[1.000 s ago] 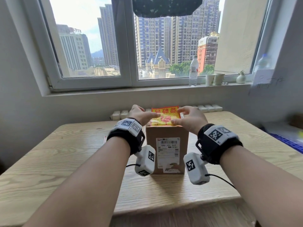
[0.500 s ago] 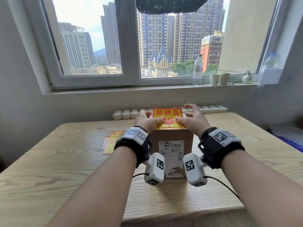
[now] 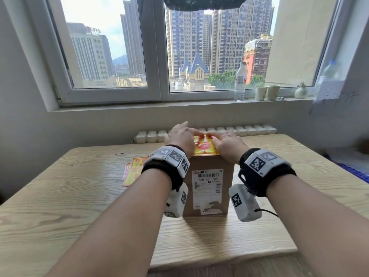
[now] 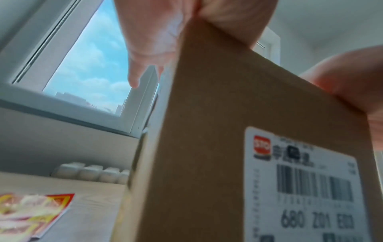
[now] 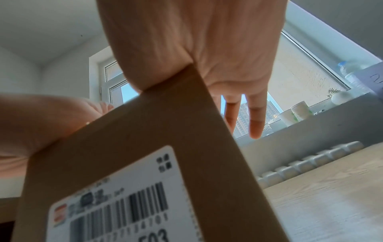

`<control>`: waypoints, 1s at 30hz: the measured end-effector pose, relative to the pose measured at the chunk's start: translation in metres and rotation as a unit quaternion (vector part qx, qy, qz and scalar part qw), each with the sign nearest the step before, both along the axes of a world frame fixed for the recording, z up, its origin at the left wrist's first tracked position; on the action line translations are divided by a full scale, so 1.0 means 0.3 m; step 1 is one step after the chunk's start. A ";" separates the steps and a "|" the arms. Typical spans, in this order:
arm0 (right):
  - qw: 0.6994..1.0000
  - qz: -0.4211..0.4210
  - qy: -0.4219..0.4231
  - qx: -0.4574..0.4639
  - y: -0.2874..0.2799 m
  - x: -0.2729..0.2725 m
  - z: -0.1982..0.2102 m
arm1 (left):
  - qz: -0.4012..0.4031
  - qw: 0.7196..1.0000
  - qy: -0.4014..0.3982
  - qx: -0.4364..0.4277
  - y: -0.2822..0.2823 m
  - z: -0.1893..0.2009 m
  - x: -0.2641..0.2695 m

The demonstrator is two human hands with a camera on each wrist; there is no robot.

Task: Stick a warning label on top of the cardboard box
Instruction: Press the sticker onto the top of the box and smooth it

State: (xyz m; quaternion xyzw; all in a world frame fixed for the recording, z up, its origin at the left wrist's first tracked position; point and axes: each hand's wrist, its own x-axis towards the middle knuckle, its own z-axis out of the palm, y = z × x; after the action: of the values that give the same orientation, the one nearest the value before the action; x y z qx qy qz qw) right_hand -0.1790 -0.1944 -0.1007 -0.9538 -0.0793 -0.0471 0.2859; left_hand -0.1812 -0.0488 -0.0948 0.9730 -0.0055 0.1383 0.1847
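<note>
Yellow-and-red rectangular warning label point(image 3: 204, 147) lies flat on top of the tall brown cardboard box point(image 3: 207, 184), which stands upright on the pale wood-grain surface point(image 3: 79, 196) with more yellow labels point(image 3: 132, 172) lying to its left. Left hand point(image 3: 182, 136) and right hand point(image 3: 229, 143) rest on the label with fingers point(image 5: 256, 124) held straight and flat, gripping nothing. To seat it well, I would judge that both palms should press firmly and sweep from the middle out to the edges and corners, keeping the box steady.
</note>
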 end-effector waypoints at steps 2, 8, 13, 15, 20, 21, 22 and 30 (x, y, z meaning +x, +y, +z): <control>1.000 0.002 0.028 0.004 0.000 0.005 0.002 | -0.001 0.999 0.023 0.031 0.000 0.001 -0.001; 0.998 -0.003 0.047 0.029 0.009 0.013 -0.003 | 0.032 0.996 0.053 -0.060 0.013 -0.030 0.004; 0.997 0.006 0.060 0.057 -0.002 0.007 -0.006 | 0.069 0.984 0.054 -0.153 0.025 -0.036 -0.012; 0.996 0.027 0.067 0.059 -0.006 0.004 -0.003 | 0.013 0.985 0.032 -0.170 0.022 -0.029 -0.021; 0.996 0.018 0.067 0.053 -0.003 -0.007 -0.001 | 0.049 0.977 0.057 -0.200 0.018 -0.038 -0.014; 0.996 0.013 0.066 0.061 -0.002 -0.009 -0.004 | 0.069 0.968 0.071 -0.232 0.027 -0.045 -0.011; 0.995 0.007 0.067 0.072 -0.002 -0.006 -0.010 | 0.087 0.960 0.080 -0.255 0.033 -0.048 -0.010; 0.976 -0.068 0.108 0.178 -0.036 -0.016 0.013 | 0.049 0.939 0.105 -0.325 0.052 -0.023 -0.043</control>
State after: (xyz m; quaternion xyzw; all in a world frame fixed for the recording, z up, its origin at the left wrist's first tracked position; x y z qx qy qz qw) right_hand -0.1838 -0.2053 -0.0968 -0.8902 0.0264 0.0239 0.4542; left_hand -0.1942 -0.0332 -0.1016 0.8681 0.1072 0.0390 0.4831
